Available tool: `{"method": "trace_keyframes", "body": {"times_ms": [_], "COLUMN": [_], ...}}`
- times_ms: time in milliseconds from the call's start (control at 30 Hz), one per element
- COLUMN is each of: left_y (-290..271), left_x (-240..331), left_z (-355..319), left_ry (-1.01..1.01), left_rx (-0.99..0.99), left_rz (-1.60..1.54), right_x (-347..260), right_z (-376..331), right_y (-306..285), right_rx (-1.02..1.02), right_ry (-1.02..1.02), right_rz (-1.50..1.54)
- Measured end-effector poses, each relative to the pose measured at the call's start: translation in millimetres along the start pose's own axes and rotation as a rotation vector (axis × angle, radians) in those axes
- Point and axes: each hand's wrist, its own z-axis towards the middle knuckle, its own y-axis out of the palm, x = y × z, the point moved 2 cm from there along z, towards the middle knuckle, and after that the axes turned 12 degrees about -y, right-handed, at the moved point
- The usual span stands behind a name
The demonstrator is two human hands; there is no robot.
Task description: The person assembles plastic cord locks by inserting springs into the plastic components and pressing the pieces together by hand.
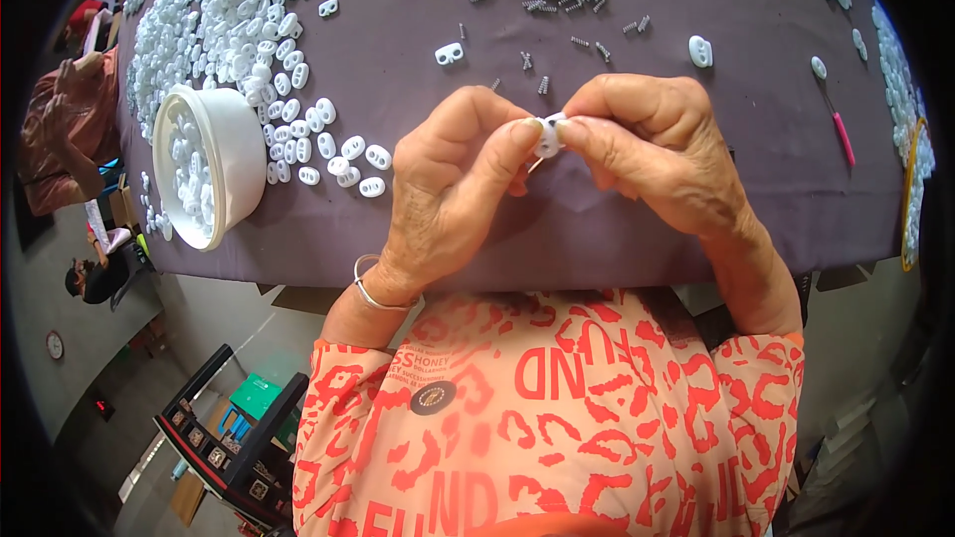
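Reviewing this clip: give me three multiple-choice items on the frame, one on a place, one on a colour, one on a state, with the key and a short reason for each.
1. Where does the white bowl stand?
A. At the cloth's left side, by the heap of white parts
B. At the cloth's right edge
C. On the floor

2. What colour is the handle of the small tool lying at the right?
A. Green
B. Pink
C. Black

3. What is the state of the two hands?
A. Both lie flat and empty
B. Only one hand holds something
C. Both pinch one small white part between the fingertips

Key:
1 A, the bowl sits beside the heap of white parts on the purple cloth.
2 B, the handle shows pink.
3 C, the left hand and right hand meet on the white part.
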Motion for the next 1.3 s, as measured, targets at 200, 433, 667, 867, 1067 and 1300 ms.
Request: {"method": "trace_keyframes", "body": {"times_ms": [200, 433, 667, 867, 1067, 1300], "left_y": [-9.7, -18.3, -13.6, -8.5, -6.2, -4.5], "left_x": [3.1, -2.1, 12.7, 7.6, 7.8, 8.7], "left_z": [1.6, 8.5, 4.4, 4.3, 5.6, 2.6], "left_ry": [-0.017, 0.074, 0.369, 0.35, 0.359, 0.37], "left_rx": [0.052, 0.319, 0.274, 0.131, 0.154, 0.142], "left_rz": [0.114, 0.45, 0.521, 0.43, 0.417, 0.415], "right_x": [2.2, 3.8, 2.0, 1.9, 2.2, -4.2], "right_z": [1.9, 2.9, 0.6, -2.0, -2.4, -0.8], "right_y": [-4.8, -2.3, 1.1, 5.5, 4.8, 5.6], "right_rx": [0.136, 0.114, 0.082, 0.037, 0.059, 0.016], "right_ry": [0.069, 0.064, 0.042, 0.024, 0.024, -0.083], "right_rz": [0.068, 0.061, 0.03, 0.048, 0.021, -0.266]}}
